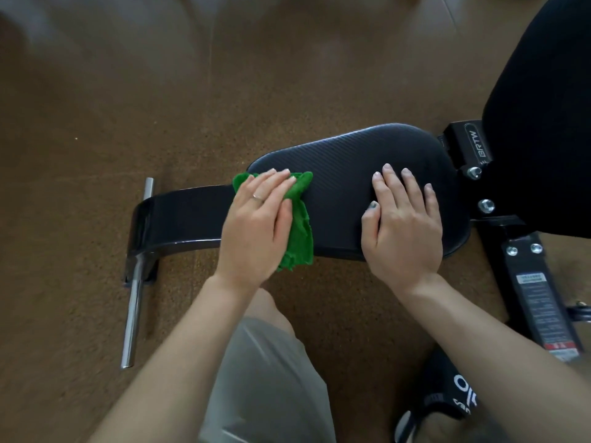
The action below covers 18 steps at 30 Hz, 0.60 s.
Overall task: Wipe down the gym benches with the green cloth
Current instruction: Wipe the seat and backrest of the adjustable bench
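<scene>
A black padded bench seat (345, 174) lies across the middle of the view, low over the floor. My left hand (256, 225) presses a crumpled green cloth (300, 225) flat onto the seat's left end; the cloth sticks out past my fingertips and along my thumb side. My right hand (403, 225) rests palm down on the right part of the seat, fingers spread, holding nothing. The bench's larger black back pad (543, 123) rises at the upper right.
The bench's black front leg (179, 219) runs left to a chrome crossbar (136, 282) on the brown speckled floor (128, 107). A black frame with bolts and a warning label (540, 311) runs down the right. My knee in grey shorts (265, 372) and a black shoe (447, 388) are below.
</scene>
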Tool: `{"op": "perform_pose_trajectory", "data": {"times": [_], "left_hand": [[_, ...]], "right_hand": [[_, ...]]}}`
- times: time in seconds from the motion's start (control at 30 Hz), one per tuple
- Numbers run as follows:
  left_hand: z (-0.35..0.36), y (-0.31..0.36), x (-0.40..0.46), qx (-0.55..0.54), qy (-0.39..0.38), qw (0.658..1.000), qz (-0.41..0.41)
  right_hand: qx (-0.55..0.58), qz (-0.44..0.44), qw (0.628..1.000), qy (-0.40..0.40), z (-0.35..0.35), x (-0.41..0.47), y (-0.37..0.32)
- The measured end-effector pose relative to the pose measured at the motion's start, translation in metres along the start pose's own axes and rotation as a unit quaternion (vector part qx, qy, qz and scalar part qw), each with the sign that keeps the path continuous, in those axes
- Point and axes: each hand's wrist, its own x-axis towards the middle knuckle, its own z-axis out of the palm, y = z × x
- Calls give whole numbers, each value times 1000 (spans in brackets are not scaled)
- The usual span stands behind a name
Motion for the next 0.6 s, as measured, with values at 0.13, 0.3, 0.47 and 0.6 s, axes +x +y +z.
{"op": "perform_pose_trajectory", "data": {"times": [0.13, 0.3, 0.47, 0.6], "left_hand": [[-2, 7, 1, 36, -19, 999, -4], [14, 32, -29, 179, -77, 956, 217], [47, 70, 0, 215, -99, 920, 312], [74, 105, 8, 195, -99, 922, 320]], "right_hand": [[0, 4, 1000, -10, 0, -1, -2], [33, 5, 998, -49, -6, 1, 1], [116, 133, 984, -29, -20, 7, 37], [237, 235, 939, -76, -21, 0, 69]]}}
